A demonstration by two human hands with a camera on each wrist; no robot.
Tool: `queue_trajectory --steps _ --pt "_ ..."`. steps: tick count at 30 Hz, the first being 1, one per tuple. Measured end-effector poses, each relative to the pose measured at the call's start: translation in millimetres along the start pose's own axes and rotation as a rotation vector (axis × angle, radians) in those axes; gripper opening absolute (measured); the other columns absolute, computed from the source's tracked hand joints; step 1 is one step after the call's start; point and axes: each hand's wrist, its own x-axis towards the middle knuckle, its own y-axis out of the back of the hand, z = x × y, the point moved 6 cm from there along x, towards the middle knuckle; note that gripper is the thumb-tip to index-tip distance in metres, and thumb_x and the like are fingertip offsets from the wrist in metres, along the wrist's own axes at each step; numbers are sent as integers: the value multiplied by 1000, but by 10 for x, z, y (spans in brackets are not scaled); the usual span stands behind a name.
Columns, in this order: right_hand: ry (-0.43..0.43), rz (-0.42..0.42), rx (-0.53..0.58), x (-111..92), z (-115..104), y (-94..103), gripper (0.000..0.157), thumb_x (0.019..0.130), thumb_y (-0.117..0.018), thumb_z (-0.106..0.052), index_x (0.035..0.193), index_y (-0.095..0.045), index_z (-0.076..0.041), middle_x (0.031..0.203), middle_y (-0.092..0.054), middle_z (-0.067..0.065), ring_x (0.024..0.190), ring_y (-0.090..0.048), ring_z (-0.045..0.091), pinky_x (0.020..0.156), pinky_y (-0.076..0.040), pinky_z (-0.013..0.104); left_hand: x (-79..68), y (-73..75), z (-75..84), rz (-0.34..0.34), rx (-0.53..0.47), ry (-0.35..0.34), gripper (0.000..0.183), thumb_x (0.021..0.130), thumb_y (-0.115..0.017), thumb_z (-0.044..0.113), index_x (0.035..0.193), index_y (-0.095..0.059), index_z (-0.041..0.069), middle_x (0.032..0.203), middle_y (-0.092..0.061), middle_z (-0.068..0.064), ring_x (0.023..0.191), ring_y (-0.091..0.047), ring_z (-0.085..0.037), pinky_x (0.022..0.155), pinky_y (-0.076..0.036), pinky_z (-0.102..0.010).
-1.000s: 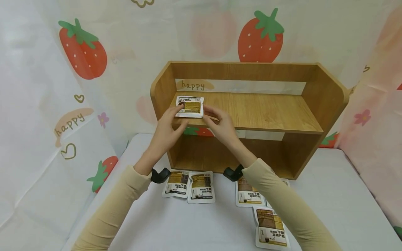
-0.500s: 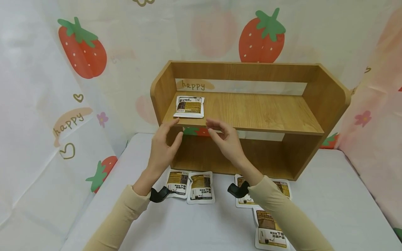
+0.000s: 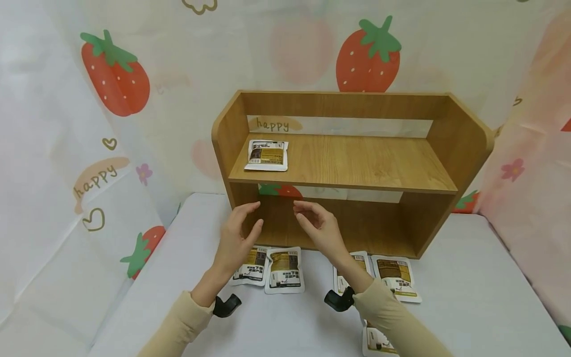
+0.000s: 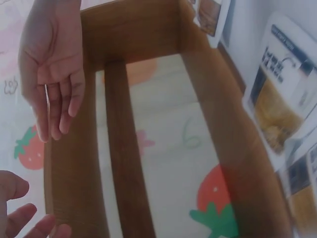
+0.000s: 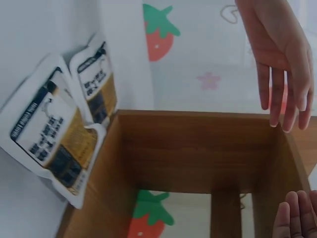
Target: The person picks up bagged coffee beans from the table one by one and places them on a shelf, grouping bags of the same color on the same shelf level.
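Note:
A white foil pouch with a brown and gold label (image 3: 266, 155) lies flat at the left end of the upper board of a wooden shelf (image 3: 357, 161). My left hand (image 3: 235, 237) hovers in front of the lower compartment, thumb and fingers spread apart, holding nothing. Facing it, my right hand (image 3: 322, 229) is also empty, its fingers bent loosely. Below the left hand, two more pouches lie side by side on the table: a partly covered one (image 3: 251, 267) and a fully visible one (image 3: 284, 270). In the left wrist view, the right hand (image 4: 54, 69) hangs with its fingers extended.
Right of centre on the white table (image 3: 473, 277), my right forearm partly covers a pouch (image 3: 359, 260). Another pouch (image 3: 394, 276) lies beside it, and a third (image 3: 376, 342) sits nearer, half hidden by the sleeve. A strawberry-print cloth (image 3: 178, 64) hangs behind the shelf.
Both hands have come away from the pouch on the upper board, moving down and back toward me. The pouch stays where it was let go.

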Motion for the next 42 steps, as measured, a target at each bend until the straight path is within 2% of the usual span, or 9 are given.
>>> queue_trajectory --steps 5,12,19,22,28,32,37,42 --pt "-59 15 4 -129 187 -10 28 92 -55 -3 120 -57 2 116 -60 19 110 -57 32 96 -44 42 -171 -115 -101 -56 -29 87 39 91 -60 14 128 -52 8 122 -55 -7 110 -52 -22 92 -46 -40" --pt "-163 33 9 -312 539 -95 29 91 -57 -4 119 -59 1 113 -62 19 105 -59 31 89 -48 27 -469 -287 -301 -152 -15 244 40 90 -61 18 129 -52 10 119 -57 -7 107 -57 -23 88 -49 -39" --pt "-241 47 -24 -441 827 -161 30 89 -58 -1 119 -58 3 110 -63 19 100 -60 31 80 -48 21 -671 -408 -434 -196 -44 320 41 90 -62 16 128 -52 6 117 -58 -10 102 -59 -29 85 -50 -44" --pt "-237 57 -28 -478 921 -182 31 87 -58 2 118 -57 7 111 -62 24 98 -59 34 79 -50 25 -748 -468 -497 -222 -50 346 40 90 -62 16 127 -51 5 119 -58 -12 101 -59 -28 83 -51 -41" --pt "-285 57 -67 -540 1328 -223 34 88 -58 -2 121 -55 8 114 -60 26 101 -58 35 87 -49 42 -891 -587 -633 -266 -53 434 44 90 -61 17 128 -50 -2 112 -61 -18 96 -60 -25 79 -53 -33" --pt "-332 55 -117 -580 1510 -242 36 87 -59 -4 121 -55 8 112 -61 24 100 -59 33 84 -50 40 -967 -662 -706 -299 -38 469 47 90 -61 18 128 -49 -6 107 -63 -19 97 -61 -27 79 -53 -34" --pt "-350 39 -151 -628 1603 -267 38 85 -60 -5 120 -55 9 111 -62 24 99 -60 34 82 -51 39 -1036 -725 -749 -328 1 491 48 89 -62 19 128 -49 -6 108 -63 -20 97 -61 -28 80 -52 -38" --pt "-362 27 -186 -656 1676 -281 39 85 -60 -6 121 -55 7 108 -63 24 96 -61 33 81 -51 38 -1070 -782 -746 -345 29 479 49 88 -62 20 126 -50 -8 107 -64 -22 89 -65 -27 75 -53 -36"
